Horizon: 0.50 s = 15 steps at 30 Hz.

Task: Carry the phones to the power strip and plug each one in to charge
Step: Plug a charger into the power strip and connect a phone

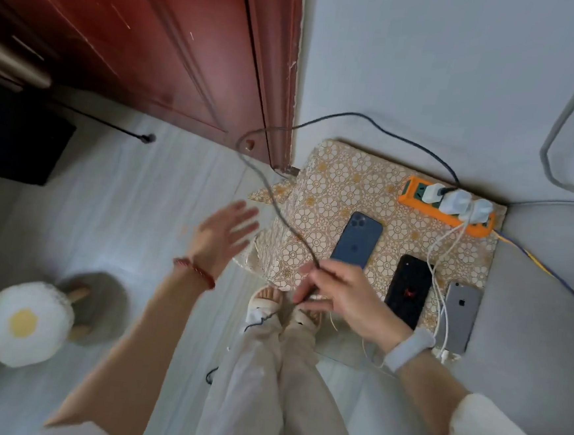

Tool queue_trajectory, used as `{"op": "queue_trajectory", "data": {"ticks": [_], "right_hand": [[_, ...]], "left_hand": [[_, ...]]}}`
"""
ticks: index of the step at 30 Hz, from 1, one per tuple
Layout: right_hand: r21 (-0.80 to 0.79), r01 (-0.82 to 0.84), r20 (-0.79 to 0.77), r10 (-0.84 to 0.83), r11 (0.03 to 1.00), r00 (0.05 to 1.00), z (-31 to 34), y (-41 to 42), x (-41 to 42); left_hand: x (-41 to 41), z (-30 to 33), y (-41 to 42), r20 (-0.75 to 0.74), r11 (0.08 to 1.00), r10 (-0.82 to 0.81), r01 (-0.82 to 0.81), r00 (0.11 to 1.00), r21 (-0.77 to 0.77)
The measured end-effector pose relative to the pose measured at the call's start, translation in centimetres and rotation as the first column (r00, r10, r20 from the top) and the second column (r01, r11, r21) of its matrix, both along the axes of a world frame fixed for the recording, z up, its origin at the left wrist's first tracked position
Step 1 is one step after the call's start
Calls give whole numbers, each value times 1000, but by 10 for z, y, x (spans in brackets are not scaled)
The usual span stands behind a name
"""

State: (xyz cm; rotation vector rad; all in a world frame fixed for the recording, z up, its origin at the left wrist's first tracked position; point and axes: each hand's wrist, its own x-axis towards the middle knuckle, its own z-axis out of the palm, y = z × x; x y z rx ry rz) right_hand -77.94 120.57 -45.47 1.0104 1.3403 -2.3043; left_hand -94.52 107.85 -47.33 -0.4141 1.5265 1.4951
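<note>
While the person stood over the floral-patterned mat [319, 185] in the corner, three phones lay on it back-up: a dark blue phone with a triple camera [357, 238], a black phone with a red mark [410, 290] beside it, and a silver-grey phone [459, 316] nearest the wall. Beyond them sat the orange power strip [417, 203] with three white chargers [455, 200] plugged in. White cables [441, 264] ran from it toward the black and grey phones; whether they were seated could not be told.

The right hand [341, 295] had its thumb and fingers pinched on the free end of a thin dark cable [270, 195], which looped up past the red-brown door frame [272, 79] and back to the strip. The left hand [224, 234] hung empty, fingers spread, left of the mat.

The blue phone lay just beyond the right fingertips, its long axis running away from the person, its near short edge almost under the hand. That edge likely carried the port, so the right hand was nearer and better placed for the plug.
</note>
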Motion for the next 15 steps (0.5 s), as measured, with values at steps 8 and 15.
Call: {"op": "queue_trajectory", "data": {"ticks": [8, 15], "right_hand": [[-100, 314, -167, -327, 944, 930, 10, 28, -49], [232, -431, 54, 430, 872, 901, -35, -62, -8]], "left_hand": [[92, 10, -18, -246, 923, -384, 376, 890, -81], [28, 20, -35, 33, 952, 248, -250, 968, 174]]}}
